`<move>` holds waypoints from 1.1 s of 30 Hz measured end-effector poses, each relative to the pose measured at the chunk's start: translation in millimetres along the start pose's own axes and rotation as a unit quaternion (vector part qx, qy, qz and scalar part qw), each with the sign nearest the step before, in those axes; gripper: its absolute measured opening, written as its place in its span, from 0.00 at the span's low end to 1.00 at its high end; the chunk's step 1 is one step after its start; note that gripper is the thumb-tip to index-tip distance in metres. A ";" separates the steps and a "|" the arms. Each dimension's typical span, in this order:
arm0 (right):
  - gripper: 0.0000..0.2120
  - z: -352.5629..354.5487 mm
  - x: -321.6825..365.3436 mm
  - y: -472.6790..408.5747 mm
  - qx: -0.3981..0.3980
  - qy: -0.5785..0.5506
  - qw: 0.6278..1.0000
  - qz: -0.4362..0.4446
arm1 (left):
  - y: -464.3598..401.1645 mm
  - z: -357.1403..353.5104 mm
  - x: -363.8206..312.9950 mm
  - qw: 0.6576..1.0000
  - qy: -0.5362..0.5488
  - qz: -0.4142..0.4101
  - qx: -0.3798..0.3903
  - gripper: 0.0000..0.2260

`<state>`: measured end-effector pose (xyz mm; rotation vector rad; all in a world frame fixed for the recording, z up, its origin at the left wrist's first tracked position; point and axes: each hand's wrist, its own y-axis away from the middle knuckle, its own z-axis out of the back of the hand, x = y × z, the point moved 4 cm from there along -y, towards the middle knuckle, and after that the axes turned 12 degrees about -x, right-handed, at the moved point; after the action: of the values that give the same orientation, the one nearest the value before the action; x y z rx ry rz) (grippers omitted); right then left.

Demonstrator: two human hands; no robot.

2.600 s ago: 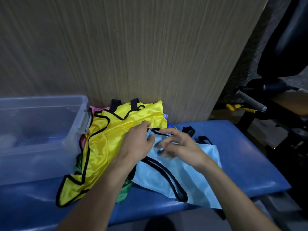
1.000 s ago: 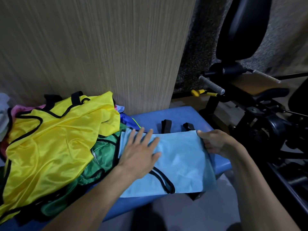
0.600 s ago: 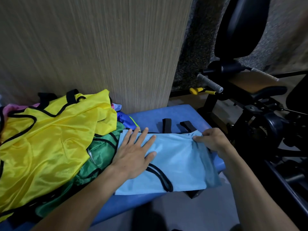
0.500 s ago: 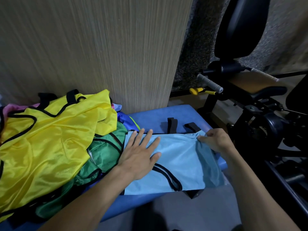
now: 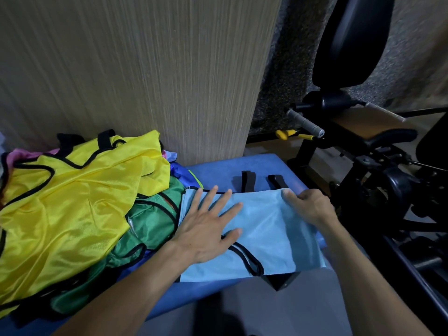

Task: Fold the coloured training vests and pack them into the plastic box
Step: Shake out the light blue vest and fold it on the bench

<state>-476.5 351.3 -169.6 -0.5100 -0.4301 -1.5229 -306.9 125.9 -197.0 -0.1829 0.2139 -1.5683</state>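
My left hand lies flat on the blue vest, fingers spread and straight, palm pressing the cloth down near its left edge. My right hand sits at the vest's far right corner, fingers curled over the fabric and pinching a fold of it there. The vest is spread on the bench, with its near edge and right side hanging a little past the padding. Two black straps stick out from its far edge onto the bench top, and black trim loops along its near part, just beside my left wrist.

Touching the vest's left edge is a crumpled green vest, and over that, further left, a big yellow vest with black piping heaped on top. A bit of pink cloth shows at the pile's far left, and some darker blue fabric peeks out between the yellow vest and the bench. I see no box in this view.

The bench is blue padded, standing right against a pale wood-grain panel. To the right of the panel is dark speckled wall, and in front of it a black gym machine with a padded rest, a grey grip and a yellow knob. Below the bench edge the floor is grey
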 end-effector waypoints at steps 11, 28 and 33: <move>0.13 25.7 24.8 35.7 0.152 -0.312 0.936 -0.055 | 2.6 30.6 4.6 0.989 0.088 0.012 -0.117 0.25; 0.10 -31.8 139.1 129.2 0.289 -0.181 0.932 0.122 | 14.0 44.6 54.9 0.761 0.533 0.369 -0.015 0.09; 0.25 -12.2 93.1 135.1 0.332 0.083 0.899 0.272 | 5.1 38.0 46.7 0.873 0.359 0.328 -0.038 0.17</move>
<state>-341.1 265.0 -133.4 0.0498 -0.5800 -0.7932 -292.9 78.5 -162.3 0.3982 0.8318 -0.8811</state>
